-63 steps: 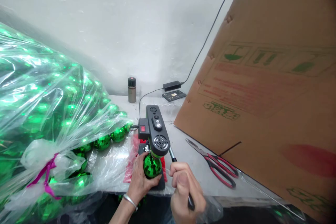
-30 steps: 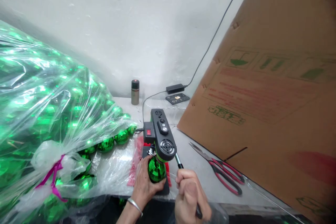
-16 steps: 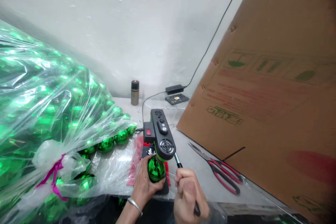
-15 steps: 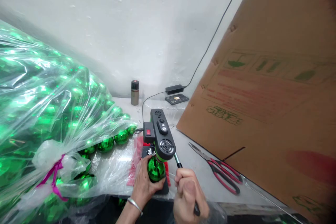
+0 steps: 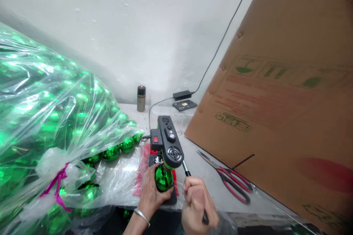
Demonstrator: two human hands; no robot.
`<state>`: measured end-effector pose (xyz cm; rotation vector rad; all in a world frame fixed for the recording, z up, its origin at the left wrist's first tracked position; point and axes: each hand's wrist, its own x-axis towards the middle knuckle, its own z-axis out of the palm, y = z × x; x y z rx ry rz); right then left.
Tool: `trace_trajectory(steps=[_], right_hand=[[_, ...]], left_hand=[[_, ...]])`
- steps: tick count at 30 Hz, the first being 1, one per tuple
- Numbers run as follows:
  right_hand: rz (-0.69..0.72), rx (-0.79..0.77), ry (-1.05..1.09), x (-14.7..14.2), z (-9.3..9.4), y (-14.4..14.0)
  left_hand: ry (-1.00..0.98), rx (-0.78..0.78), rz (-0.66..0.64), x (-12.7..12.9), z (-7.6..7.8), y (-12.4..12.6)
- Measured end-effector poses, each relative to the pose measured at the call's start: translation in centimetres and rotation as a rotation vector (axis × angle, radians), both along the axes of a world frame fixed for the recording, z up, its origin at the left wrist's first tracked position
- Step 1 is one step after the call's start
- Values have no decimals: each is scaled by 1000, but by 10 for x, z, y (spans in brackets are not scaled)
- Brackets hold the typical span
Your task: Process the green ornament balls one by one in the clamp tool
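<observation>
A shiny green faceted ball (image 5: 163,179) sits under the front end of a small black bench machine (image 5: 171,139) with a red switch and round vents. Wrapped round the ball's left and near sides is my left hand (image 5: 151,189), thumb and fingers closed on it. My right hand (image 5: 199,202) is a fist around the black-gripped lever (image 5: 187,172) that slants out from the machine's right side. The ball's top is hidden by the machine head. Red sheet material (image 5: 141,176) lies around the black base.
A clear plastic bag (image 5: 63,114) of green balls, knotted with pink ribbon, fills the left. Red-handled scissors (image 5: 231,181) lie right, beside a large cardboard box (image 5: 270,99). Behind stand a spray can (image 5: 141,99), a power adapter (image 5: 182,95) and a phone (image 5: 184,105).
Both hands keep the same hold on the ball and lever. The whole view has shifted very slightly; nothing else visibly moves.
</observation>
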<state>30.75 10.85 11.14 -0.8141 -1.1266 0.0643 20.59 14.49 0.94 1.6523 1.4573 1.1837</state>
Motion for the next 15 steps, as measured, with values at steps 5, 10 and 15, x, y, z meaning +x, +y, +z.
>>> trace_trajectory(steps=[5, 10, 15], right_hand=[[-12, 35, -117, 2, -21, 0], [-17, 35, -211, 8, -42, 0], [4, -14, -202, 10, -8, -4]], left_hand=[[7, 38, 12, 0, -1, 1], [10, 53, 14, -1, 1, 0], [4, 33, -8, -1, 9, 1]])
